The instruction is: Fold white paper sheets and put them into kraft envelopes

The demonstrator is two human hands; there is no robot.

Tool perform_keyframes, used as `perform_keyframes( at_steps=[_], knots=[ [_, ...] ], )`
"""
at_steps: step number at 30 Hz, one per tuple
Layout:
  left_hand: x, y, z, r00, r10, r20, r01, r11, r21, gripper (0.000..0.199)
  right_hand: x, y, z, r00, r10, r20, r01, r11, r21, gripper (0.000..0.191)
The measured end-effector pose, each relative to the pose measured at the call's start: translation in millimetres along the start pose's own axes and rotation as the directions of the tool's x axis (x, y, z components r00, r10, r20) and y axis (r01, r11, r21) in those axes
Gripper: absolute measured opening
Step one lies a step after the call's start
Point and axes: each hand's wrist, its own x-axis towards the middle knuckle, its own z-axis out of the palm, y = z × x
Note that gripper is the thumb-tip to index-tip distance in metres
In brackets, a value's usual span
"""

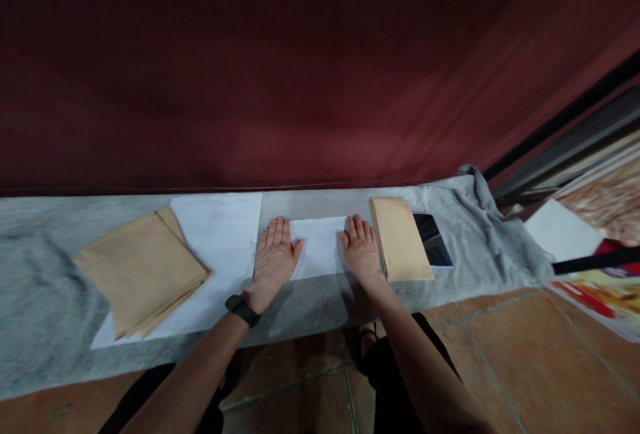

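Note:
A narrow white sheet of paper [320, 247], perhaps folded, lies flat in front of me on the grey cloth. My left hand [277, 253] rests palm down over its left end, thumb out and fingers stretched. Over the right end, my right hand [361, 247] lies flat too, with its fingers extended. Just right of that hand is a stack of brown envelopes [403, 239]. To the left, larger white sheets [220, 227] lie partly beneath a fanned pile of brown envelopes [145, 271].
A dark-screened phone [433, 241] sits partly under the right envelope stack. The grey cloth [40, 287] covers a narrow ledge against a dark red wall [300, 87]. At the far right are a white sheet [563, 231] and a colourful printed bag [605, 287]. Tiled floor [500, 354] lies below.

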Motion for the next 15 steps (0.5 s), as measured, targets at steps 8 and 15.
perform_keyframes(
  at_steps=[8, 15],
  knots=[
    [-3.8, -3.1, -0.2, 1.000, 0.005, 0.002, -0.005, 1.000, -0.002, 0.069, -0.7, 4.8, 3.1, 1.000, 0.004, -0.007, -0.004, 1.000, -0.009, 0.054],
    [-8.5, -6.8, 1.1, 1.000, -0.021, -0.012, 0.021, 1.000, -0.011, 0.062, -1.3, 7.0, 1.4, 0.999, 0.032, -0.006, -0.032, 0.999, 0.001, 0.054]
  ],
)
